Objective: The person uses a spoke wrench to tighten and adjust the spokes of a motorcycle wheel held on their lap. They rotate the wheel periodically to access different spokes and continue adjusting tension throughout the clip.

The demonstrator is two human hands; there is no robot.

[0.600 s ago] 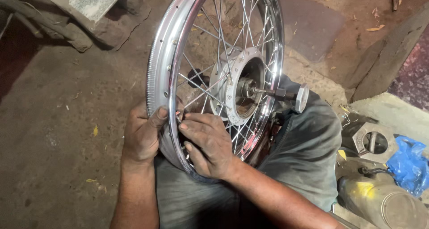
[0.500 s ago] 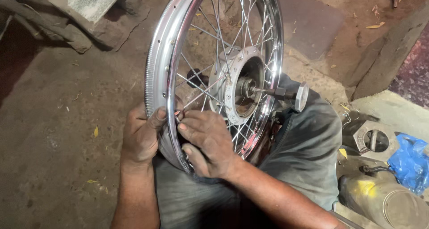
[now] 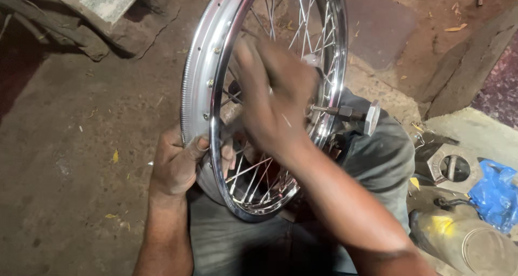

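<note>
Left hand (image 3: 178, 165) gripped the lower edge of the chrome spoked wheel (image 3: 200, 87), fingers curled over the rim, thumb on the outer face; this hold kept the wheel upright and steady on the person's lap, leaning on the grey-trousered legs (image 3: 377, 157). Right hand (image 3: 275, 95) was blurred in front of the spokes (image 3: 253, 179), near the hub; whether it was open or held anything could not be told. The axle bolt (image 3: 348, 113) jutted sideways toward the right knee. Earth floor (image 3: 70, 130) lay beneath.
</note>
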